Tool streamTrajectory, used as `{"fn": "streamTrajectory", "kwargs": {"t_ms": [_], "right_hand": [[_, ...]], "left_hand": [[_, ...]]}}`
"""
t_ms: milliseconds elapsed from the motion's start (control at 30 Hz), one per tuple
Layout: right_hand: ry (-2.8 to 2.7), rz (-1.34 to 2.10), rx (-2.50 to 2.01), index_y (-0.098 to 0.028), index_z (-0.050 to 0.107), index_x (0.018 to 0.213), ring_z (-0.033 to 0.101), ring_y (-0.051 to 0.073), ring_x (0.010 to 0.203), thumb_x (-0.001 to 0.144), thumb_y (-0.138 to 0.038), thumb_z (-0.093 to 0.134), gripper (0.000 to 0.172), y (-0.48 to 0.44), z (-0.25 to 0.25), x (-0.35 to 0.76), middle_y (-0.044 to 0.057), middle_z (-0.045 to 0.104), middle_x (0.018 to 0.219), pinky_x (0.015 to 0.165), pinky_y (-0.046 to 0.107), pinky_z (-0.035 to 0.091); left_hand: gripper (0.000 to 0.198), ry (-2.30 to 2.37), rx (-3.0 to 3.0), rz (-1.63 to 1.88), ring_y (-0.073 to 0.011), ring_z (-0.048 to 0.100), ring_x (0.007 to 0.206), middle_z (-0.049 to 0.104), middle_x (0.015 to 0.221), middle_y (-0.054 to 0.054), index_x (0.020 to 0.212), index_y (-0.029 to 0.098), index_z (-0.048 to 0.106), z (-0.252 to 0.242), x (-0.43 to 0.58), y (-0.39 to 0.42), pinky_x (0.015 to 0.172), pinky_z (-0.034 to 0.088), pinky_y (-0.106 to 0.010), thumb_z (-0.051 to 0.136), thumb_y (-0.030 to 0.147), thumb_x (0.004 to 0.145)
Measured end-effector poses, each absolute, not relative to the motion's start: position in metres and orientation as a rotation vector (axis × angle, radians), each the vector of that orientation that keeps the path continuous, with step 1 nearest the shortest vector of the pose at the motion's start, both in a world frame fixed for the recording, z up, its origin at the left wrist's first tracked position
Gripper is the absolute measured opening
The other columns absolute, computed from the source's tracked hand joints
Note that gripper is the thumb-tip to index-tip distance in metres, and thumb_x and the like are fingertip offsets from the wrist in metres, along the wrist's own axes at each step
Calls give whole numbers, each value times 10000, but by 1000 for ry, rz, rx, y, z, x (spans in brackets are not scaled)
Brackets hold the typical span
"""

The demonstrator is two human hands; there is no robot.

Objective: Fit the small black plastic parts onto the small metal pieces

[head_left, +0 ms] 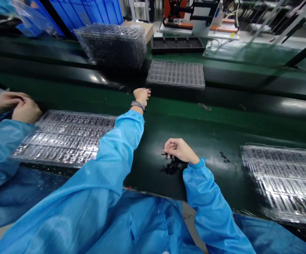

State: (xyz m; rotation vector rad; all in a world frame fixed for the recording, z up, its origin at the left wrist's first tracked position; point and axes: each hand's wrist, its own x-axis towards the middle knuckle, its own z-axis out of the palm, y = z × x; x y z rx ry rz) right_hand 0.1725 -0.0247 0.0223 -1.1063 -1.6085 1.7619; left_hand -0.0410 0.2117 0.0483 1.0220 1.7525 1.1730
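My left hand (142, 96) is stretched far forward over the green bench, just short of a clear compartment tray (176, 73). Its fingers are curled in, and whatever they hold is hidden. Closer to me, my right hand (179, 150) is closed in a pinch, with a small dark bit showing at its fingertips. Right below it lies a loose pile of small black parts (171, 167). A few more small black parts (224, 157) lie to the right of that hand.
A filled clear tray (70, 135) lies at left beside a co-worker's hands (23, 106). Stacked filled trays (287, 180) stand at right. At the back are a tall stack of clear trays (113, 46), a black tray (177, 45) and blue crates (84, 14). Small parts (204, 106) dot the bench.
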Motion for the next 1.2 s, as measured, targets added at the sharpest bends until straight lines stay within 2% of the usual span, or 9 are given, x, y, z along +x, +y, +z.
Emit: {"fn": "streamTrajectory", "kwargs": {"t_ms": [67, 133, 267, 367, 500, 633, 767, 933, 1200], "right_hand": [[-1410, 1818, -1048, -181, 623, 837, 719, 180, 618, 769, -467, 831, 360, -22, 23, 178, 64, 775, 794, 542, 260, 528], [-1288, 1805, -1016, -182, 624, 843, 745, 198, 658, 750, -470, 858, 383, -20, 25, 182, 82, 793, 836, 600, 294, 569], [-1157, 1744, -960, -190, 636, 863, 748, 200, 658, 772, -445, 862, 353, -17, 26, 189, 73, 792, 828, 650, 327, 589], [-1107, 1671, -979, -194, 646, 859, 743, 202, 658, 769, -448, 865, 347, -15, 23, 192, 66, 790, 818, 673, 348, 599], [-1039, 1579, -1091, -198, 645, 837, 740, 205, 665, 720, -488, 886, 395, -11, 20, 194, 60, 788, 802, 667, 344, 602], [-1008, 1570, -1144, -197, 636, 809, 709, 180, 581, 697, -503, 895, 416, -9, 20, 195, 47, 775, 751, 568, 298, 576], [-992, 1583, -1131, -190, 636, 793, 686, 162, 509, 719, -452, 897, 377, -9, 18, 194, 33, 767, 691, 507, 268, 566], [-956, 1628, -1054, -170, 649, 812, 767, 203, 629, 728, -378, 912, 345, -9, 10, 194, 91, 812, 812, 566, 281, 620], [-964, 1613, -969, -183, 656, 841, 789, 216, 737, 725, -319, 926, 324, -9, 6, 194, 63, 809, 826, 700, 328, 654]], "left_hand": [[189, 1541, 901, 1273, -144, 699, 834, 764, 1037, -113, 1053, 118, 641, 54, -31, 186, 707, 489, -263, 627, 185, 877], [202, 1238, 802, 1308, -121, 684, 776, 770, 1036, -100, 983, 131, 657, 56, -19, 145, 645, 457, -232, 712, 212, 806], [250, 947, 770, 1107, -117, 653, 687, 779, 972, -121, 821, 139, 625, 48, -1, 57, 592, 440, -225, 815, 253, 706], [280, 891, 753, 973, -128, 663, 670, 781, 947, -124, 812, 139, 632, 36, 2, 20, 582, 455, -234, 845, 272, 689], [301, 911, 728, 910, -130, 666, 633, 761, 857, -86, 830, 138, 663, 23, -1, 10, 558, 456, -235, 863, 297, 671], [323, 945, 691, 939, -107, 628, 559, 739, 790, -59, 828, 140, 656, 16, -6, 10, 513, 420, -222, 873, 309, 658], [338, 945, 672, 981, -107, 629, 564, 732, 771, -47, 834, 140, 648, 14, -9, 7, 525, 430, -223, 879, 318, 661], [345, 939, 728, 1000, -132, 657, 593, 713, 727, -28, 871, 137, 655, 9, -9, 4, 551, 460, -235, 879, 303, 670], [324, 936, 792, 993, -136, 650, 571, 702, 679, -17, 881, 146, 646, 4, -6, 2, 546, 469, -239, 860, 310, 700]]}}
